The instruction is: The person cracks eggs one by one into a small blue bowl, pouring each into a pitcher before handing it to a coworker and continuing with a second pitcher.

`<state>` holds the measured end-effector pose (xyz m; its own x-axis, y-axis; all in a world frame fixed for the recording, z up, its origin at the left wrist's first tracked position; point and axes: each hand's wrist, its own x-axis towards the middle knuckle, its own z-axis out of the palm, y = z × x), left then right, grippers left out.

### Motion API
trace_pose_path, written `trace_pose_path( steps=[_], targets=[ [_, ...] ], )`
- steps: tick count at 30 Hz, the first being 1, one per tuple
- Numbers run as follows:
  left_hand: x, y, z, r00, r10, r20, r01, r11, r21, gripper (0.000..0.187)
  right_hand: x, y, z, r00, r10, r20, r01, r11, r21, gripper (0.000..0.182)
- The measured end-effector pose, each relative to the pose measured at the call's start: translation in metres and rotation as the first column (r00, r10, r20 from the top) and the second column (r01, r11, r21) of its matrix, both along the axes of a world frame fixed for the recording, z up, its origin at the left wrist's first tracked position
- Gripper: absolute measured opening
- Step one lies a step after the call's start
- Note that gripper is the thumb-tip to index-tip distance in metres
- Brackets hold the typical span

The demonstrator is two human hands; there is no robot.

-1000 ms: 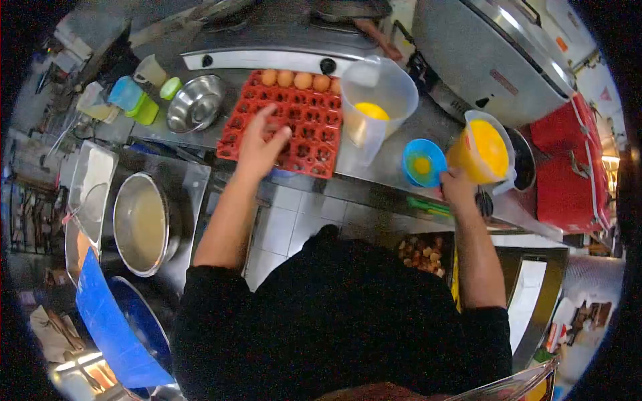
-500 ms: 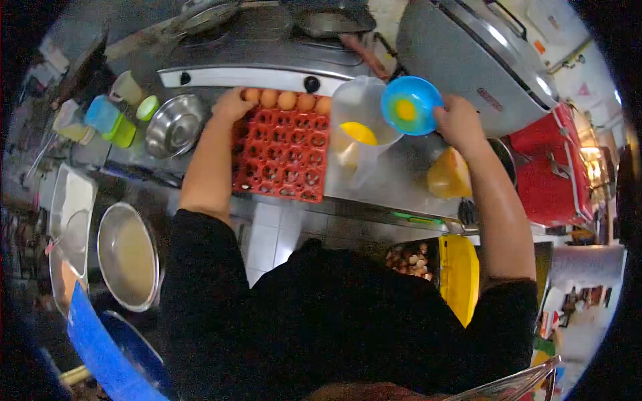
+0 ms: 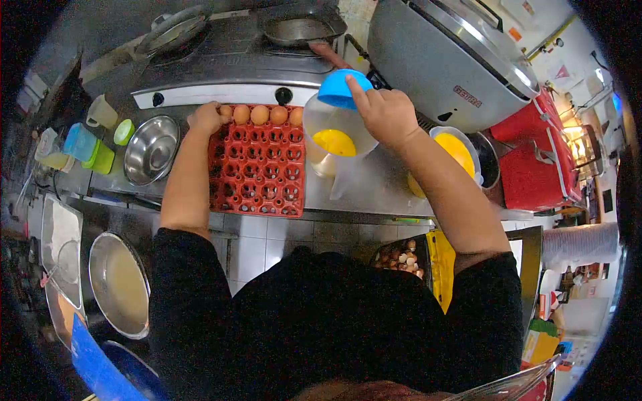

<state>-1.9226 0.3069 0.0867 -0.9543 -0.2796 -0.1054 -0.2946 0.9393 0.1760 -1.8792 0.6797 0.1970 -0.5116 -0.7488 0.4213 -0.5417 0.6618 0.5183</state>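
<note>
My right hand [image 3: 388, 113] grips a small blue bowl [image 3: 340, 87], turned over so its outside faces me, above the mouth of a translucent plastic pitcher [image 3: 364, 142]. Yellow egg [image 3: 334, 142] lies inside the pitcher. To the left is a red plastic egg tray [image 3: 257, 167] with a row of brown eggs [image 3: 259, 115] along its far edge and bare hollows in front. At the tray's far left corner my left hand [image 3: 206, 120] has its fingers closed around the end egg [image 3: 226, 113], partly hidden by them.
A second container of yellow egg [image 3: 456, 152] stands right of my forearm. A steel bowl [image 3: 152, 150] is left of the tray, the stove [image 3: 227, 93] behind. Below are a yellow-lidded bin of eggshells [image 3: 404, 259] and a basin of pale liquid [image 3: 120, 287]. A large grey cooker [image 3: 455, 67] stands back right.
My right hand has carried the blue bowl left over the pitcher and tipped it over. My left hand stays at the tray's corner egg. The whole view has shifted slightly.
</note>
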Motion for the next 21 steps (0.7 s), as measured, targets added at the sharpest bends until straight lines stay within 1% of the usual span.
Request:
trace_pose_path(
  steps=[1,3,4,6,7,9,10,11,13,15,16,17,19,20,21],
  targets=[
    [0.001,0.002,0.001,1.0,-0.002,-0.008,0.002,1.0,-0.007,0.055,0.002,0.0,0.0,0.99,-0.097,0.1,0.106,0.99,-0.093,0.052],
    [0.001,0.001,-0.003,0.997,-0.025,-0.077,0.026,1.0,0.017,0.052,0.007,0.0,0.003,0.914,-0.255,0.317,0.338,0.909,-0.242,0.049],
    [0.0,-0.001,-0.006,0.993,-0.038,-0.111,0.042,0.999,0.03,0.051,0.008,0.004,0.002,0.894,-0.251,0.37,0.388,0.847,-0.363,0.045],
    [-0.001,-0.006,-0.015,0.977,-0.014,-0.215,0.037,0.994,0.104,0.051,0.011,0.017,0.001,0.853,-0.225,0.47,0.488,0.663,-0.568,0.039],
    [-0.001,-0.008,-0.019,0.965,-0.003,-0.262,0.041,0.989,0.142,0.052,0.015,0.026,0.002,0.816,-0.16,0.555,0.528,0.597,-0.604,0.037],
    [0.0,-0.011,-0.015,0.961,0.039,-0.273,0.01,0.985,0.174,0.052,0.029,0.049,0.005,0.73,-0.011,0.683,0.613,0.451,-0.649,0.033],
    [-0.004,-0.019,-0.017,0.95,0.069,-0.305,0.014,0.965,0.261,0.051,0.039,0.061,0.002,0.727,0.0,0.687,0.623,0.419,-0.66,0.029],
    [-0.007,-0.028,-0.023,0.939,0.103,-0.328,0.019,0.937,0.349,0.051,0.052,0.073,-0.002,0.666,0.042,0.745,0.682,0.371,-0.63,0.027],
    [-0.006,-0.039,-0.025,0.874,0.189,-0.449,0.034,0.895,0.444,0.048,0.082,0.093,-0.008,0.539,0.142,0.83,0.781,0.286,-0.555,0.024],
    [0.007,-0.042,-0.01,0.872,0.19,-0.451,0.143,0.783,0.606,0.045,0.106,0.109,-0.026,0.39,0.111,0.914,0.869,0.285,-0.405,0.02],
    [0.021,-0.027,0.007,0.874,0.248,-0.418,0.162,0.662,0.732,0.043,0.113,0.117,-0.039,0.314,0.099,0.944,0.9,0.285,-0.33,0.018],
    [0.037,-0.007,0.024,0.878,0.299,-0.375,0.179,0.521,0.834,0.042,0.116,0.124,-0.055,0.319,0.125,0.939,0.905,0.255,-0.341,0.017],
    [0.062,0.015,0.04,0.867,0.328,-0.376,0.248,0.371,0.895,0.041,0.119,0.134,-0.099,0.327,0.181,0.928,0.914,0.187,-0.359,0.013],
    [0.071,0.028,0.045,0.861,0.342,-0.376,0.282,0.294,0.913,0.042,0.116,0.14,-0.126,0.363,0.183,0.914,0.901,0.182,-0.394,0.013],
    [0.081,0.047,0.051,0.871,0.309,-0.382,0.326,0.216,0.92,0.042,0.111,0.144,-0.153,0.4,0.189,0.897,0.883,0.181,-0.432,0.014]
  ],
)
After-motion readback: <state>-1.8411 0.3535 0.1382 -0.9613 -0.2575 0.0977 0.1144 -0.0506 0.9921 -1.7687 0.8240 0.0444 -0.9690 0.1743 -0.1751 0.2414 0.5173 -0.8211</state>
